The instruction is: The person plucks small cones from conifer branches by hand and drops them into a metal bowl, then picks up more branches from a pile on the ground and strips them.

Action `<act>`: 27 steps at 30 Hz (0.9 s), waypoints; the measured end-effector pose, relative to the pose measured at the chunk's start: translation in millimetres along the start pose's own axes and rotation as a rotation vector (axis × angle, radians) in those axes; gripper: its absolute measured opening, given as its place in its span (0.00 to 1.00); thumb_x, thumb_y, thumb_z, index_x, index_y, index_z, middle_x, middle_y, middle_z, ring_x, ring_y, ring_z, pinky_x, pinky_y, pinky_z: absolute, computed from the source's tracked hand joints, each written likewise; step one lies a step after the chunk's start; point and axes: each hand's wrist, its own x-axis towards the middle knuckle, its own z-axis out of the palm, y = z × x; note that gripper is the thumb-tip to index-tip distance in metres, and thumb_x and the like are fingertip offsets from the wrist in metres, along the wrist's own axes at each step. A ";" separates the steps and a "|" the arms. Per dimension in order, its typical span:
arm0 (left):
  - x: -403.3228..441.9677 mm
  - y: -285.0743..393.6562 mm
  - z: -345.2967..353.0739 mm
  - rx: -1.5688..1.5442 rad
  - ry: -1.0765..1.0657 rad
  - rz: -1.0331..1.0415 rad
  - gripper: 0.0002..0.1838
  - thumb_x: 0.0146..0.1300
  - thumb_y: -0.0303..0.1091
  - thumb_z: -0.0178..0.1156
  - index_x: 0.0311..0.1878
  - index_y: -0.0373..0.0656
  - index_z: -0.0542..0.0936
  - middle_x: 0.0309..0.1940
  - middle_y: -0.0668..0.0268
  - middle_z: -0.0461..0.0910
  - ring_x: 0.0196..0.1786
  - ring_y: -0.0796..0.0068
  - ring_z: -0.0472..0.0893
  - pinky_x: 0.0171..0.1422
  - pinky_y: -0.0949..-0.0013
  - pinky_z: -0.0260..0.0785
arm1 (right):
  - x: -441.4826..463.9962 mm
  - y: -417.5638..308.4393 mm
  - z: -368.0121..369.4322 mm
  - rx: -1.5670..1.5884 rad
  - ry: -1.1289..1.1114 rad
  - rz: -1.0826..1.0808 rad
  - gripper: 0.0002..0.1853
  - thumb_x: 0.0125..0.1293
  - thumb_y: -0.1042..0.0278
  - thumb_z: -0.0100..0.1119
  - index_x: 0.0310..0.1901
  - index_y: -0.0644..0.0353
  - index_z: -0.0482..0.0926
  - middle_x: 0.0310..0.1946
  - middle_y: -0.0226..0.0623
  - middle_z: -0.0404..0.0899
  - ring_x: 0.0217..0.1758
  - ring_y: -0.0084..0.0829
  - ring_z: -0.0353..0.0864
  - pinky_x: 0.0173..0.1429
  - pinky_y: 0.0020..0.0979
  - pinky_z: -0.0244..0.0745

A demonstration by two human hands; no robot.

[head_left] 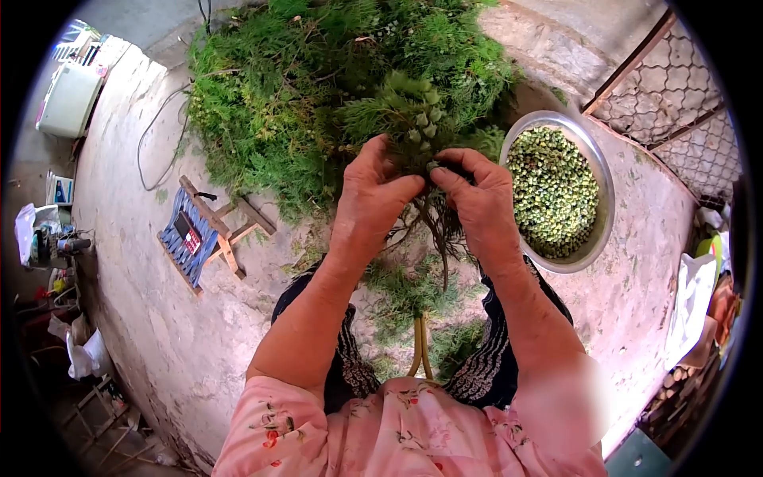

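As the head camera looks down, clock taken from frame centre, both hands meet just off 12 o'clock around a leafy conifer sprig [404, 111], held upright-ish over the heap, bare stems [429, 226] hanging toward 6. Left hand [377, 183], on the sprig's 9 o'clock side, grasps it with thumb and bent fingers; some fingertips hidden by foliage. Right hand [477, 191], on its 3 o'clock side, pinches a small green cone [433, 166] between thumb and forefinger at the sprig's lower part. More pale green cones run up the sprig above the pinch. Big heap of cut greenery [270, 119] spreads from 11 to 1, behind the sprig. Metal basin [606, 187] between 2 and 3, near the right hand, loaded with small green pieces [554, 191]. Low stool [226, 245] at 9, blue woven seat, dark flat object plus red-and-white item on it. Mesh panel [675, 103] at 2, white container [70, 102] at 10, white sheet [688, 306] between 3 and 4. Loose green bits on concrete floor [127, 246] between the knees, dark patterned trousers either side.
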 end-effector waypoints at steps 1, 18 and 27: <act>-0.6 1.5 0.6 0.075 0.012 0.003 0.22 0.48 0.19 0.55 0.50 0.34 0.67 0.36 0.65 0.76 0.38 0.81 0.73 0.43 0.77 0.66 | -0.4 0.2 0.4 0.000 -0.002 0.000 0.09 0.52 0.77 0.57 0.35 0.70 0.76 0.29 0.35 0.75 0.33 0.24 0.73 0.40 0.23 0.68; 1.1 -0.3 -7.6 -0.204 0.006 -0.126 0.20 0.54 0.15 0.52 0.53 0.33 0.67 0.42 0.60 0.77 0.41 0.72 0.78 0.45 0.71 0.72 | 6.4 -27.4 -17.3 0.824 -0.075 0.274 0.11 0.58 0.74 0.51 0.42 0.65 0.70 0.30 0.37 0.74 0.29 0.27 0.73 0.27 0.25 0.65; 1.0 -3.1 -9.8 -0.279 -0.022 -0.139 0.23 0.53 0.13 0.47 0.55 0.33 0.64 0.47 0.57 0.74 0.44 0.69 0.77 0.49 0.68 0.71 | -0.7 -26.1 -13.8 0.179 -0.171 0.182 0.05 0.57 0.77 0.54 0.36 0.66 0.75 0.29 0.31 0.74 0.28 0.19 0.71 0.30 0.20 0.66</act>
